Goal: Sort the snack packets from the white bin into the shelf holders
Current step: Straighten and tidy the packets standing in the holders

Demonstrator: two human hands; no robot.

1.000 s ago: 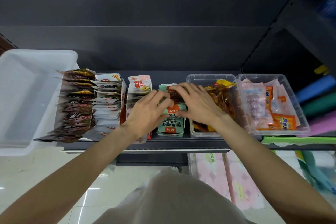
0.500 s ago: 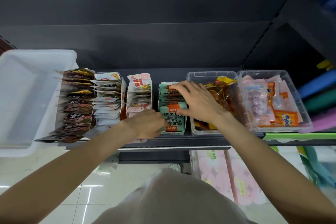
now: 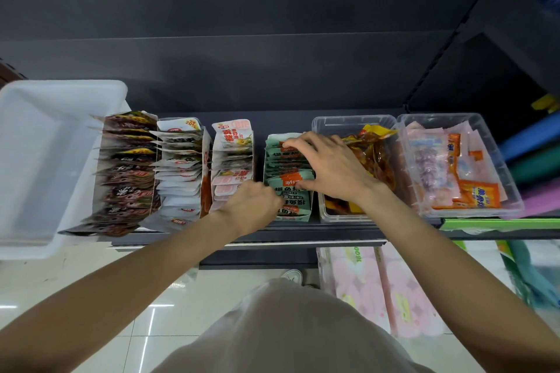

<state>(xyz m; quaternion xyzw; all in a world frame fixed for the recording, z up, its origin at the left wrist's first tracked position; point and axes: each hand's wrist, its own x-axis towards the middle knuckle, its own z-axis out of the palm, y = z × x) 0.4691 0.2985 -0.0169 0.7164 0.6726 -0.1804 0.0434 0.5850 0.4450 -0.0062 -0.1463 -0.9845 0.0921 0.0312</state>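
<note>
One white bin (image 3: pixel 45 160) at nine o'clock; four packet rows (image 3: pixel 288 179) standing in holders at centre; two clear tubs (image 3: pixel 454 166) at three o'clock; two hands (image 3: pixel 333 169).

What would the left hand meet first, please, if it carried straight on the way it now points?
Most likely the row of green-and-orange snack packets, which the left hand already reaches at the near end. Its knuckles point right and slightly away; depth is hard to judge, and its fingertips are hidden.

left hand (image 3: pixel 253 206) curled, right hand (image 3: pixel 330 168) spread, fingers arched
</note>
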